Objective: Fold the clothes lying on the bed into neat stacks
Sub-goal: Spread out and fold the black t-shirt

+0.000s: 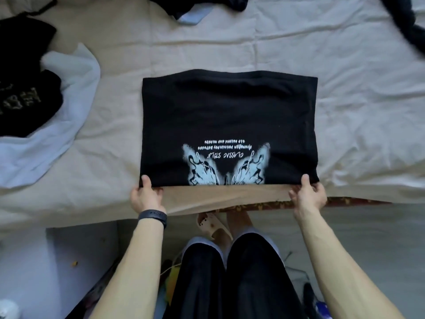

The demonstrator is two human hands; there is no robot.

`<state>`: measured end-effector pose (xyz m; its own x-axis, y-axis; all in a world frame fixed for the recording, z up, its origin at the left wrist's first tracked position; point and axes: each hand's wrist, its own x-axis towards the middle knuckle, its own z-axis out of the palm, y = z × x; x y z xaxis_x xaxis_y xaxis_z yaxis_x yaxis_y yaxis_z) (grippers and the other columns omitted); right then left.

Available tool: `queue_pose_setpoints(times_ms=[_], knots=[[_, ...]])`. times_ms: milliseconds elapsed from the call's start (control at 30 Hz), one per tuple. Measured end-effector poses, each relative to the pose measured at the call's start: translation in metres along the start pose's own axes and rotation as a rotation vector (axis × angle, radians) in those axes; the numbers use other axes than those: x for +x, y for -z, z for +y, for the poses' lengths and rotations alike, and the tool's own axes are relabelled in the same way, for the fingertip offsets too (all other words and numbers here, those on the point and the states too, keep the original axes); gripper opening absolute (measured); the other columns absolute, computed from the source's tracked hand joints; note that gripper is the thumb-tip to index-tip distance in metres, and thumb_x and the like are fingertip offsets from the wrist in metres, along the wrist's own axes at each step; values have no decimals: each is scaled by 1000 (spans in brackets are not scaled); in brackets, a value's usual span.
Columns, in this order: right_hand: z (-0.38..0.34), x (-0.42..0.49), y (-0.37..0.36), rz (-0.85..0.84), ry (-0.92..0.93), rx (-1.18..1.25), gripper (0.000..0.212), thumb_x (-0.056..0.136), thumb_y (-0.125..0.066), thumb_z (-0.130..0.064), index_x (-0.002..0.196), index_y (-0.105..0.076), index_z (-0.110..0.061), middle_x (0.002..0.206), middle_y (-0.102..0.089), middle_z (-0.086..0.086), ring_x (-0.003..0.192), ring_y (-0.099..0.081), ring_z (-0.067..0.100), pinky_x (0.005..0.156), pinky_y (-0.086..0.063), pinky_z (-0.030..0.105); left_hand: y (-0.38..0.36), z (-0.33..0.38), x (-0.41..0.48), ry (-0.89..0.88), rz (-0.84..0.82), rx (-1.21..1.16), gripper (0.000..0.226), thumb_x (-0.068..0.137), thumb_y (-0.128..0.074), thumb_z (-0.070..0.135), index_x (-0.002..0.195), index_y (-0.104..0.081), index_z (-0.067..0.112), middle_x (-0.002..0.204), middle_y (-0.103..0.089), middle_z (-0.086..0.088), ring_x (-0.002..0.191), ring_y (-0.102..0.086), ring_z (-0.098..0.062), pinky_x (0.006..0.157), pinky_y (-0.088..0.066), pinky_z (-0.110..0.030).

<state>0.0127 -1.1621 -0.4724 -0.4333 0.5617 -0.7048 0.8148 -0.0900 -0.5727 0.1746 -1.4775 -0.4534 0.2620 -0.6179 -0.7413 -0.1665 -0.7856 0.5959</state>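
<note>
As you look down over the near edge of the bed [207,49], a black T-shirt [230,116] lies flat on the pale sheet in front of you, folded into a wide rectangle. Its light blue butterfly print and white lettering sit upside down along the edge closest to you.

Your left hand [147,196] pinches the near left corner, thumb on top and fingers tucked beneath. Your right hand [308,194] grasps the near right corner the same way. A dark watch [153,216] circles your left wrist.

To the left, a crumpled black garment [23,88] with gold lettering rests on a light blue garment [73,93]. More dark clothes [202,3] lie at the far edge, and another dark piece [404,24] lies at the far right.
</note>
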Motion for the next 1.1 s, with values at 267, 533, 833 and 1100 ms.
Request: queue_pose_setpoints(times_ms=[267,533,833,1100], knots=[[-23,-2,33,67,192,-60,21,95,-70,-24,105,-58,-11,108,-63,8,70,-67,15,65,-62,33,38,-7,-24,-74,11,25,20,97,-65,22,109,-58,8,104,-62,-12,81,-61,-22,63,-55,-30],[-2,-26,19,131,445,-698,56,94,-56,-39,140,-43,-9,151,-37,18,133,-41,38,109,-33,46,50,-15,-24,-732,38,847,41,90,-63,12,129,-52,10,135,-50,-17,126,-47,-39,102,-38,-44],[24,-43,-108,-445,1538,-1378,66,102,-30,-58,161,-20,-32,170,-3,1,157,4,19,124,-2,56,-51,-67,-3,-1454,-464,1575,69,96,-27,59,159,-7,38,168,1,3,154,1,-22,121,1,-54],[-88,83,-89,-342,1389,-1644,65,103,-16,-61,160,7,-40,167,20,-9,152,23,12,122,12,55,-69,-100,-6,-1361,-259,1541,70,91,-32,47,158,-10,40,168,0,3,154,4,-25,119,12,-55]])
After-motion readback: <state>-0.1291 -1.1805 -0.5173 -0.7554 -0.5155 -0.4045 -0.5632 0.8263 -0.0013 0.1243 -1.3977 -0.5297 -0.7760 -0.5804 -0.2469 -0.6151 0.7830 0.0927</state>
